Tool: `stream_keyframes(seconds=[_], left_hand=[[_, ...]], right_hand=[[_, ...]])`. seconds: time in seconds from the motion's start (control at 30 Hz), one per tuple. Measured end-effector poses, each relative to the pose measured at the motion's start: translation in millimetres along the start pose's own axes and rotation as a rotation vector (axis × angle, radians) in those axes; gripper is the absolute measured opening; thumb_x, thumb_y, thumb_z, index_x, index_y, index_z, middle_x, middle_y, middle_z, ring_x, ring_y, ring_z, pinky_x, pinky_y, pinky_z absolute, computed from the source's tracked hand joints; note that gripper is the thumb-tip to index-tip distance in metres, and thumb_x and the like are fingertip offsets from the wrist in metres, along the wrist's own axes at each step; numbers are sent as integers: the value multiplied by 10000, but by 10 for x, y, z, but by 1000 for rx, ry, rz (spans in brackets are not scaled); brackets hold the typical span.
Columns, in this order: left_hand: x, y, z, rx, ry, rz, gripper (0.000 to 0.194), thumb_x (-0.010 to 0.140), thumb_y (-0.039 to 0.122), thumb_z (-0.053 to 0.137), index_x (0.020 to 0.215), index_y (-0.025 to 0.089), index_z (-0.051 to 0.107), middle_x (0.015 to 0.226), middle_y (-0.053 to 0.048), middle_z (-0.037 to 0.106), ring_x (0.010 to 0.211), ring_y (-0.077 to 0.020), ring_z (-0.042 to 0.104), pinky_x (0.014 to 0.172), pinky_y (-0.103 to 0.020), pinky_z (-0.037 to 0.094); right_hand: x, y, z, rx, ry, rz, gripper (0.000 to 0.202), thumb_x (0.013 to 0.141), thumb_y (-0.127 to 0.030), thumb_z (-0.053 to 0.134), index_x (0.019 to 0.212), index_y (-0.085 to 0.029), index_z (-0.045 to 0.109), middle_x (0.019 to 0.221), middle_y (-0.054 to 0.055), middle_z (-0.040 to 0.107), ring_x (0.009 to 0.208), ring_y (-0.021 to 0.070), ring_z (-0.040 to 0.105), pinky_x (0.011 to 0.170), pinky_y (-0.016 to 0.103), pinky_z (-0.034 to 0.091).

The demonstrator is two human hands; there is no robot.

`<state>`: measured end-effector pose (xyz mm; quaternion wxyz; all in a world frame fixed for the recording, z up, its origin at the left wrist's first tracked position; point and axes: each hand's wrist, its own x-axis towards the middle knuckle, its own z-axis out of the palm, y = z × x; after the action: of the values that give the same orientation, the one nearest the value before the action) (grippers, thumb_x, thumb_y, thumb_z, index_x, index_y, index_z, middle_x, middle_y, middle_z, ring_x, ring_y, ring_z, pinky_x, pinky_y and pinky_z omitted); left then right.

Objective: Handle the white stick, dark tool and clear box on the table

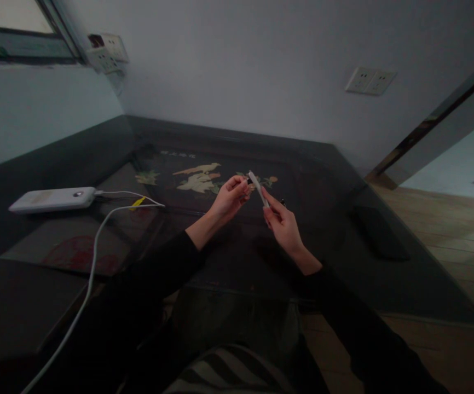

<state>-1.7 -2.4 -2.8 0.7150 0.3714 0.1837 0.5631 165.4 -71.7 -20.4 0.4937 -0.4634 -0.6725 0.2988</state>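
Note:
My right hand [281,221] is closed around the lower end of a slim, pale, flat-looking stick [256,182], which slants up and to the left. What kind of stick it is, I cannot make out. Close to its upper end, my left hand [232,198] is pinched, thumb against fingers. Something small may be between those fingertips, too small to name. Both hands are above the dark tabletop [220,257], over a decorated panel with pale bird and flower figures [198,179].
A white power bank [52,200] lies at the left, with a white cable [94,257] running toward me and a yellow tag [137,203] beside it. On the right lies a dark flat object [379,232]. Wall sockets [370,81] are behind the table.

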Motion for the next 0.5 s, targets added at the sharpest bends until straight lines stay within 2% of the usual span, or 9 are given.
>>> stream_keyframes(seconds=[0.13, 0.3, 0.4, 0.5], left_hand=[[7, -1, 6, -8, 18, 2, 403, 648, 310, 934, 758, 176, 570, 871, 27, 707, 618, -36, 534, 589, -169, 434], [2, -2, 13, -27, -5, 18, 387, 658, 299, 931, 755, 175, 578, 923, 17, 738, 618, -33, 529, 584, -159, 435], [1, -4, 12, -18, 7, 16, 375, 675, 282, 921, 752, 174, 571, 892, 19, 724, 621, -35, 531, 586, -160, 438], [7, -7, 7, -2, 27, 10, 364, 689, 268, 911, 749, 177, 564, 822, 34, 686, 614, -38, 527, 588, -163, 436]], right_hand=[[-20, -20, 18, 13, -21, -8, 490, 981, -355, 533, 1451, -234, 603, 734, -2, 605, 506, 96, 363, 458, 250, 322], [-28, -35, 25, 44, -44, -11, 494, 988, -355, 536, 1467, -249, 589, 629, -30, 499, 497, 107, 360, 446, 243, 324], [-17, -35, 23, 42, -37, -6, 498, 984, -351, 536, 1466, -240, 591, 635, -29, 505, 497, 105, 358, 444, 243, 321], [-3, -31, 21, 30, -31, -5, 500, 977, -345, 537, 1459, -228, 599, 713, -1, 598, 503, 100, 366, 445, 245, 327]])
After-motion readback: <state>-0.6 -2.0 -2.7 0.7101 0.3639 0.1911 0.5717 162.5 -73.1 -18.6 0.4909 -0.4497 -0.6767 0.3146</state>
